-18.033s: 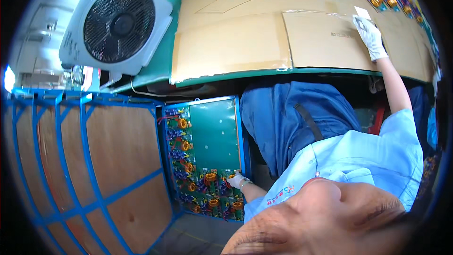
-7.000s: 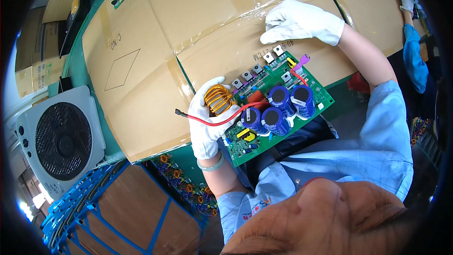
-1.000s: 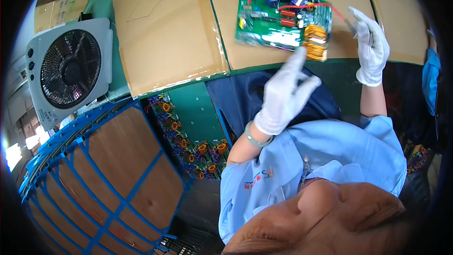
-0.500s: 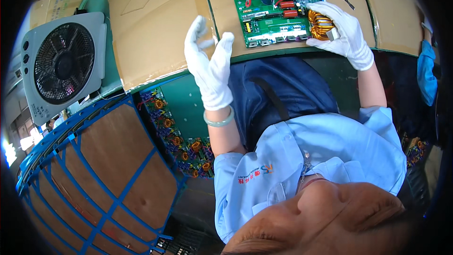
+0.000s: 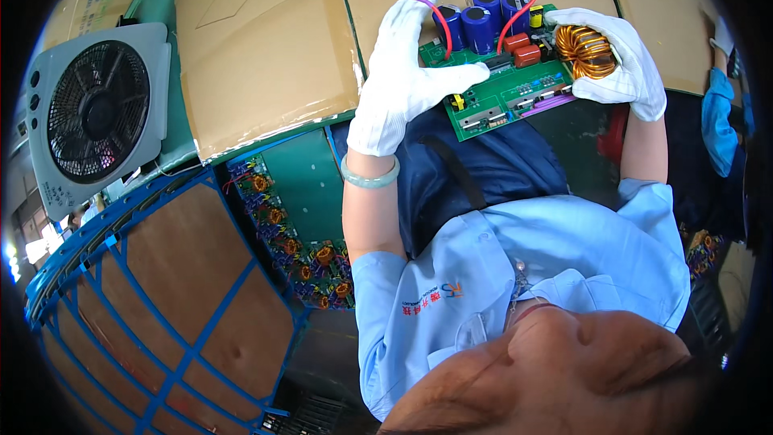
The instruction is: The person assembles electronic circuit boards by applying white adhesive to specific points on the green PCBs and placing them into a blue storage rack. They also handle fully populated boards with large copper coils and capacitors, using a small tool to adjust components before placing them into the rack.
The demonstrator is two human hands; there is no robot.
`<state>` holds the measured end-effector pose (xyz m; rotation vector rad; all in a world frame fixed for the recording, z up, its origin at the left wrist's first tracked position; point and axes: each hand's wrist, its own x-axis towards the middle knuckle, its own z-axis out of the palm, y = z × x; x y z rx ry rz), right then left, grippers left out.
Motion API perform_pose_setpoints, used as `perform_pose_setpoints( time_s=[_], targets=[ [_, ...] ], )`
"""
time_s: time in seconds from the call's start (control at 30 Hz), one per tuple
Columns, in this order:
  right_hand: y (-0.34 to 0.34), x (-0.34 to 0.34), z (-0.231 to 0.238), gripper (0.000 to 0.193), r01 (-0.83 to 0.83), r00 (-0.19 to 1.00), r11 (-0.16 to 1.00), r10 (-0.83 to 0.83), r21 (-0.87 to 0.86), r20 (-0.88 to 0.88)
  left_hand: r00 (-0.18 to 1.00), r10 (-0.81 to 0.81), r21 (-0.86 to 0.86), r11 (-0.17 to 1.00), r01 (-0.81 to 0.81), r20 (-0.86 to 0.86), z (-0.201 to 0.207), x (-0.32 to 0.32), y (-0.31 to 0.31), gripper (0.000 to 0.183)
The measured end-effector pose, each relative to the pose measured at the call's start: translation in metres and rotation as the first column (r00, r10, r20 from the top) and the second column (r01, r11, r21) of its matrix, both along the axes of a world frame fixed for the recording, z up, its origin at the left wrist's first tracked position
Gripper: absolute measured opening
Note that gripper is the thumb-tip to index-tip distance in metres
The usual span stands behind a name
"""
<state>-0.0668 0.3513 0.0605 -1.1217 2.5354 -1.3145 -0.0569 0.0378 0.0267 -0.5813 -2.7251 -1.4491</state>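
Observation:
A green circuit board (image 5: pixel 507 84) is tilted at the near edge of the cardboard-covered table. It carries several blue capacitors (image 5: pixel 480 30), red components (image 5: pixel 527 55), a red wire (image 5: pixel 535 2) and a short purple-and-red wire (image 5: pixel 439 14). At its right end sits a large copper-wound coil (image 5: pixel 585 52). My right hand (image 5: pixel 636 64), in a white glove, is closed around the coil and that end of the board. My left hand (image 5: pixel 403 80), gloved too, grips the board's left side, its thumb across the face and its fingers along the far left edge.
Flattened cardboard (image 5: pixel 266 56) covers the table. A grey box fan (image 5: pixel 101 117) stands at the left. Below the table edge, several similar boards with coils (image 5: pixel 298 250) lie beside a blue-framed wooden panel (image 5: pixel 185 298). Another person's blue sleeve (image 5: pixel 717 121) shows at far right.
The board has come nearer and tilted up from the cardboard, with my right hand still on the coil end. My left hand has moved from the air onto the board's left side.

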Motion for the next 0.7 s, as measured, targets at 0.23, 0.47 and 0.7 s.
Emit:
perform_pose_setpoints(
  time_s=[0.23,0.47,0.7],
  targets=[
    [0.001,-0.004,0.002,0.066,-0.032,0.997,0.998,0.036,-0.056,0.075,0.986,-0.009,0.160,0.987,-0.017,0.165,-0.003,-0.005,0.002,0.077],
    [0.000,-0.006,0.005,0.072,0.009,0.993,0.997,-0.001,-0.073,0.115,0.924,-0.072,0.364,0.928,-0.076,0.376,0.004,-0.002,0.003,0.057],
    [0.000,-0.012,0.008,0.068,0.005,0.989,0.996,0.008,-0.092,0.149,0.966,-0.167,0.604,0.797,0.014,0.198,-0.020,-0.007,-0.009,0.060]
  ],
)
